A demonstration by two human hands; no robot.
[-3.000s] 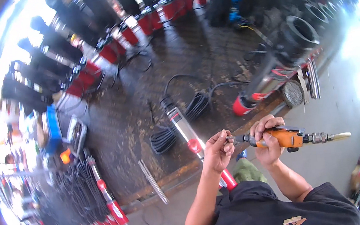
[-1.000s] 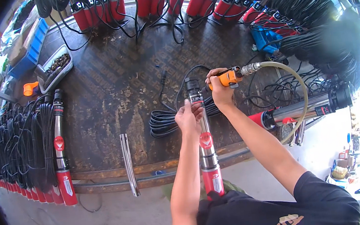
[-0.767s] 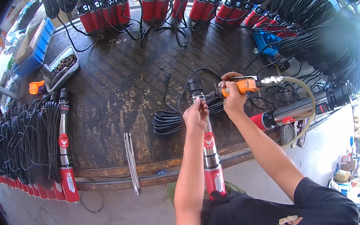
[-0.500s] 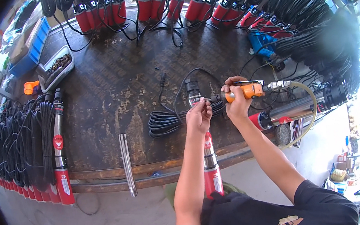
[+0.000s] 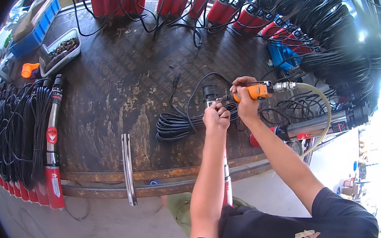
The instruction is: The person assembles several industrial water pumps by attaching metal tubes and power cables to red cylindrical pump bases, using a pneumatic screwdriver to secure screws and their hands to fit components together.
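Observation:
My right hand (image 5: 247,104) is wrapped round an orange air screwdriver (image 5: 257,92), which lies sideways with its nose to the left. A hose fitting joins its right end. Just past the nose, my left hand (image 5: 216,115) is closed in a pinch against the upper part of a slim steel pump (image 5: 210,93). Whatever lies between those fingertips is too small to make out. The pump has a black top and points toward my body, partly covered by my left forearm. Beside my left hand lies a coiled black cable (image 5: 172,127).
A shiny metal channel strip (image 5: 129,170) overhangs the table's front edge. Cable-wrapped red pumps (image 5: 55,185) stand at left, with more along the back. A tray of small parts (image 5: 66,52) sits far left. Another steel pump (image 5: 318,123) lies at right under a pale air hose (image 5: 326,106).
The whole view has shifted slightly. My left fingers sit more tightly curled by the screwdriver's nose, and my left forearm covers more of the pump. The right hand keeps its hold on the screwdriver.

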